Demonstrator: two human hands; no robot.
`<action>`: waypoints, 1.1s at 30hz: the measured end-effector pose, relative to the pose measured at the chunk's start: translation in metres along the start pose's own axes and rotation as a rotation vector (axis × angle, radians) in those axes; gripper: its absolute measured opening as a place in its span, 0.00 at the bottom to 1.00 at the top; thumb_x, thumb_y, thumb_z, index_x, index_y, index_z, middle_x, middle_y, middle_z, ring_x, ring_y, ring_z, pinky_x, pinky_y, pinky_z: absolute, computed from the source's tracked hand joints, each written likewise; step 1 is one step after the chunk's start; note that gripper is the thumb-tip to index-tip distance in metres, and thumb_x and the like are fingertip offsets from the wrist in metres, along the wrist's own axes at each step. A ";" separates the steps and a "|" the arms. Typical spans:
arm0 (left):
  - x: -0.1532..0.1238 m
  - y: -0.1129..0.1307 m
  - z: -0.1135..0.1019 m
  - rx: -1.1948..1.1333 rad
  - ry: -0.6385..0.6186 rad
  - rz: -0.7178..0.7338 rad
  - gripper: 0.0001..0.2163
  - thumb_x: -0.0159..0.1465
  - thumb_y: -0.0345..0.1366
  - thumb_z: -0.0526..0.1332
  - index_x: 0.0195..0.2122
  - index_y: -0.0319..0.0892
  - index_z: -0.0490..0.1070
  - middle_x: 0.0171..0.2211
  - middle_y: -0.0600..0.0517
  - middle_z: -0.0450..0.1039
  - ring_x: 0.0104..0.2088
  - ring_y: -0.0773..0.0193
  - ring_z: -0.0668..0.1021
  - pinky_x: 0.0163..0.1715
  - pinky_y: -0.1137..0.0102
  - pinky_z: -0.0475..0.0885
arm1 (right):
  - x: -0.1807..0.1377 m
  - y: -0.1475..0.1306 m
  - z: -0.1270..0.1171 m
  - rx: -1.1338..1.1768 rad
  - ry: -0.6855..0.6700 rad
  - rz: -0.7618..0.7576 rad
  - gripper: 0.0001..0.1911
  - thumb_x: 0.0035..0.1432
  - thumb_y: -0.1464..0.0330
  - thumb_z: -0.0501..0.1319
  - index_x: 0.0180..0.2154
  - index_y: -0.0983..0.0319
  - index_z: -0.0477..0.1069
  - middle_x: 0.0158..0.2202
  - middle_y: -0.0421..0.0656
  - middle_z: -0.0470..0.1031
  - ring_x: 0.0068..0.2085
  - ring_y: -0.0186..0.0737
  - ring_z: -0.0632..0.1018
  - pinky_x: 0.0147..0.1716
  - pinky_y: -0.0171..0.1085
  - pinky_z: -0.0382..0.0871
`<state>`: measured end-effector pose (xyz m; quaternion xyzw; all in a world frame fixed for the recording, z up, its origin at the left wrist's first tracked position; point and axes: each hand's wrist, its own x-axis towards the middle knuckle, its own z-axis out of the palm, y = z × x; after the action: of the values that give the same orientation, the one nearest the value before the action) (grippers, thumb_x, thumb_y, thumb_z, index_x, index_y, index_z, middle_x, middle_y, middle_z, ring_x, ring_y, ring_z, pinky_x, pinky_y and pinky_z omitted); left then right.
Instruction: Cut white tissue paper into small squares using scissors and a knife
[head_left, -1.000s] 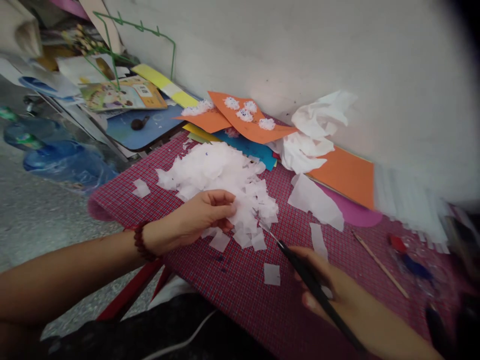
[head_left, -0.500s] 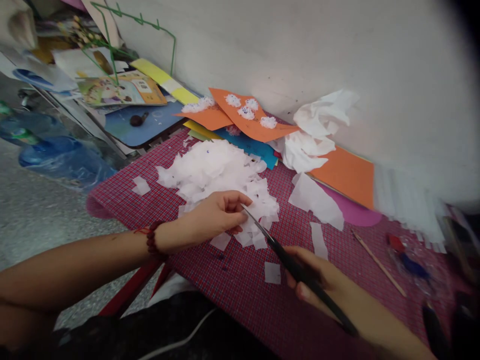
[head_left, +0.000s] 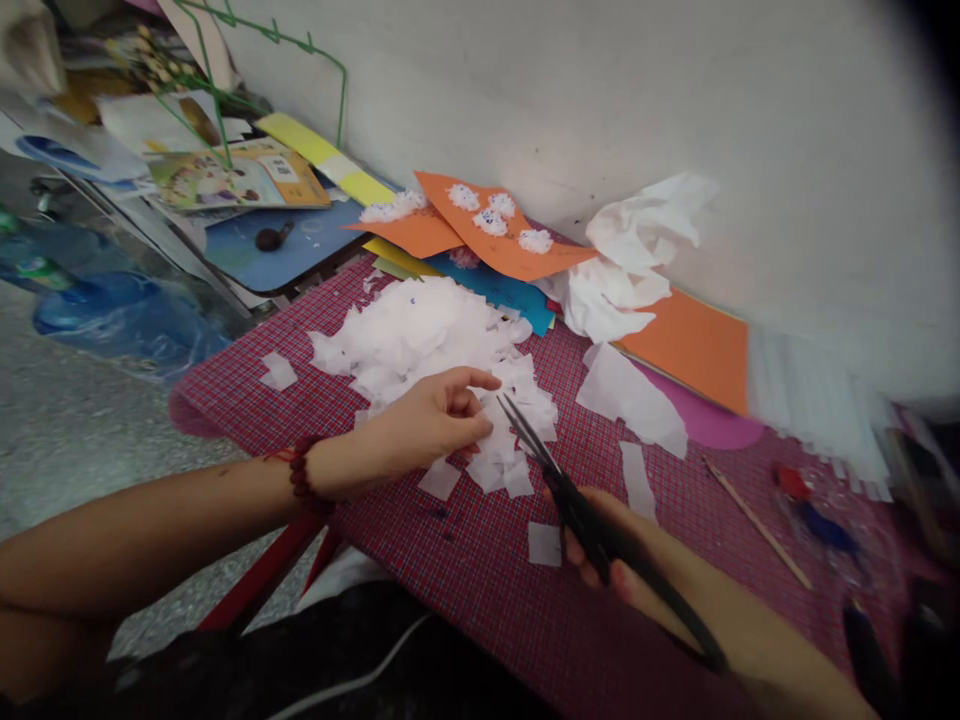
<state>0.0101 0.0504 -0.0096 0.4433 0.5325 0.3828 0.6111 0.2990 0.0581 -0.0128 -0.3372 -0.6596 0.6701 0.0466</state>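
My right hand [head_left: 626, 545] is wrapped round the black handles of a pair of scissors [head_left: 559, 485]. The scissor blades are slightly parted and point up-left. Just left of the tips, my left hand [head_left: 431, 420] hovers over the front of a heap of cut white tissue paper squares [head_left: 420, 330]. Its index finger is stretched out, with the thumb apart, and no paper shows between them. One loose paper square [head_left: 544, 543] lies beside my right hand, another paper square [head_left: 439, 480] below my left wrist. A narrow paper strip [head_left: 637, 482] rests right of the scissors.
A red checked cloth [head_left: 247, 400] covers the table. Along the wall are orange cards [head_left: 517, 245] with white tufts, crumpled tissue [head_left: 622, 290], and a larger tissue piece [head_left: 630, 400]. At right lies a pencil [head_left: 757, 525]; a blue water jug [head_left: 112, 310] stands on the floor at left.
The scissor blades have parted a little and their tips have come away from my left fingers. My left index finger and thumb have spread apart.
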 end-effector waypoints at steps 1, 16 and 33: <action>0.000 0.001 -0.002 0.036 0.025 0.014 0.21 0.57 0.33 0.62 0.53 0.38 0.66 0.25 0.59 0.68 0.24 0.70 0.72 0.27 0.71 0.70 | -0.002 -0.001 -0.003 0.002 -0.012 -0.023 0.33 0.62 0.45 0.59 0.58 0.60 0.64 0.41 0.47 0.72 0.38 0.40 0.73 0.37 0.38 0.71; 0.005 0.022 0.019 0.130 -0.089 0.305 0.32 0.54 0.29 0.64 0.63 0.45 0.62 0.62 0.41 0.65 0.42 0.64 0.78 0.32 0.72 0.72 | -0.027 0.024 0.013 0.420 0.016 -0.113 0.36 0.54 0.37 0.59 0.51 0.57 0.68 0.33 0.45 0.74 0.31 0.43 0.76 0.31 0.41 0.70; 0.038 0.008 0.069 1.529 0.004 0.842 0.14 0.64 0.27 0.59 0.50 0.41 0.74 0.61 0.39 0.68 0.62 0.43 0.67 0.64 0.41 0.52 | -0.053 0.045 -0.068 0.321 0.395 -0.359 0.51 0.39 0.34 0.65 0.61 0.52 0.63 0.42 0.46 0.79 0.46 0.54 0.80 0.44 0.52 0.71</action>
<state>0.0842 0.0795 -0.0112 0.8910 0.4365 0.1153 -0.0472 0.3915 0.0832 -0.0263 -0.3273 -0.5726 0.6682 0.3443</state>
